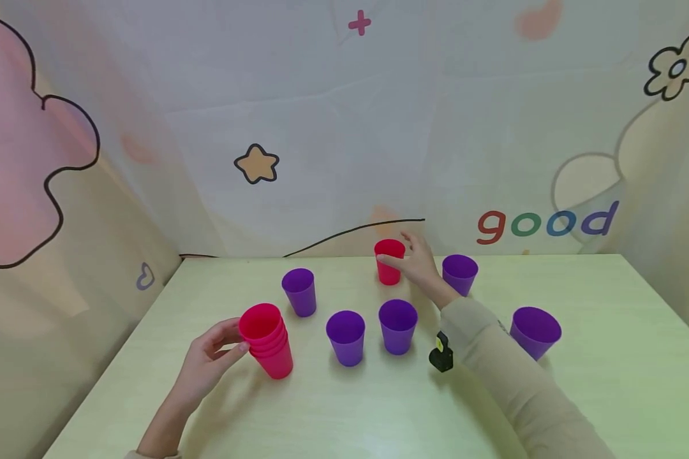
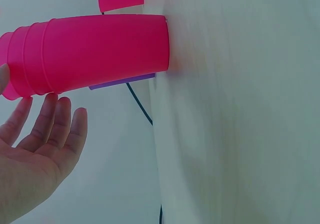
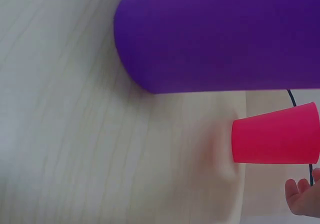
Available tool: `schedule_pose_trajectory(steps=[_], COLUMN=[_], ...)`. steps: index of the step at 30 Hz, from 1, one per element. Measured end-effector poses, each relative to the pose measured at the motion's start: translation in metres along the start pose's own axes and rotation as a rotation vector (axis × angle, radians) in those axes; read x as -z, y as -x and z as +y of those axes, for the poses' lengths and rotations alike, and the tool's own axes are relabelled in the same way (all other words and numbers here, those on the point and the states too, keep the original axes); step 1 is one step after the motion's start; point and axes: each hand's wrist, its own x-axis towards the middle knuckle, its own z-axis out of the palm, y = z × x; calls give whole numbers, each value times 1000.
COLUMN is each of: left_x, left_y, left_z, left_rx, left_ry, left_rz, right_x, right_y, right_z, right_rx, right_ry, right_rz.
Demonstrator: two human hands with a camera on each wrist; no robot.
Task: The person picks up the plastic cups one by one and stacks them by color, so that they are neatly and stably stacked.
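Note:
A stack of nested pink cups [image 1: 275, 360] stands upright on the left part of the table. My left hand [image 1: 203, 363] is at its upper left side, fingertips at the rims and thumb overlapping the near side. In the left wrist view, the outer fingers [image 2: 77, 129] are apart from the stack. At the back, a single pink cup [image 1: 388, 274] stands upright. My right hand [image 1: 419, 261] reaches round it with fingers spread, its thumb crossing in front. In the right wrist view, fingers [image 3: 295, 201] show beside the pink cup [image 3: 275, 139] with a gap between.
Upright purple cups stand about the table: one [image 1: 301, 296] behind the stack, two [image 1: 347, 344] in the middle, another [image 1: 459, 271] beside my right wrist, and one [image 1: 534, 328] partly behind the right sleeve. A small black device [image 1: 441, 357] sits at the right forearm. A printed curtain [image 1: 321, 127] hangs behind.

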Motion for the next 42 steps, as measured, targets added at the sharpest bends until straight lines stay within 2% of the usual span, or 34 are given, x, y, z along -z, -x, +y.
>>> schedule_pose_trajectory(steps=[5, 12, 27, 42], left_x=[-1, -1, 0, 0], left_y=[-1, -1, 1, 0], left_z=[-1, 1, 2, 0], left_rx=[-14, -33, -9, 25], left_ry=[7, 4, -2, -8], left_rz=[-9, -15, -12, -3], right_x=[0, -3, -8, -5], right_y=[-3, -6, -6, 4], right_z=[5, 6, 9, -8], right_rx=[-43, -58, -111, -80], right_ry=[-7, -5, -17, -42], right_rz=[2, 1, 20, 8])
